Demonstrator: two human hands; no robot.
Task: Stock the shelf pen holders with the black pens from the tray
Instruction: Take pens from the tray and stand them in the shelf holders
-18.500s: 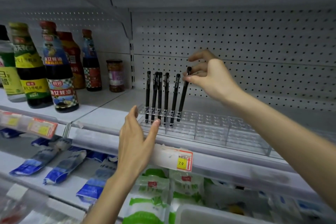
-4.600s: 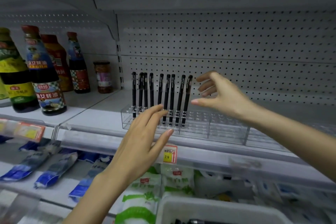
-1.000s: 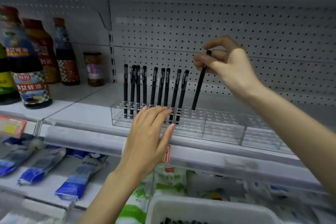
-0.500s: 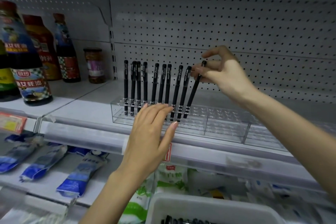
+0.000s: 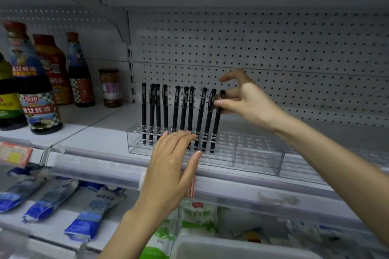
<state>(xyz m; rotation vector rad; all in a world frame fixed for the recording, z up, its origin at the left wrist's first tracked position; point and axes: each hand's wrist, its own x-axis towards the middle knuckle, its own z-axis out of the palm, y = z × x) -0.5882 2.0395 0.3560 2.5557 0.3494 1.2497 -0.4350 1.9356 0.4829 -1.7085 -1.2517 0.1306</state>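
Head view: the right hand pinched the rightmost black pen below its cap, tip seated in the clear pen holder, apparently steadying it upright. The left hand lay flat, fingers straight, against the holder's front, likely bracing it. The tray sat well below the holder.

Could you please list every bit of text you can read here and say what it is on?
"女蚝油": label of the nearest sauce bottle; the character before it is unclear.
White print on the black pens: too blurred to read.
Price tag behind the left hand: mostly hidden, unreadable.
Other bottles, jar, blue packets: labels too blurred.
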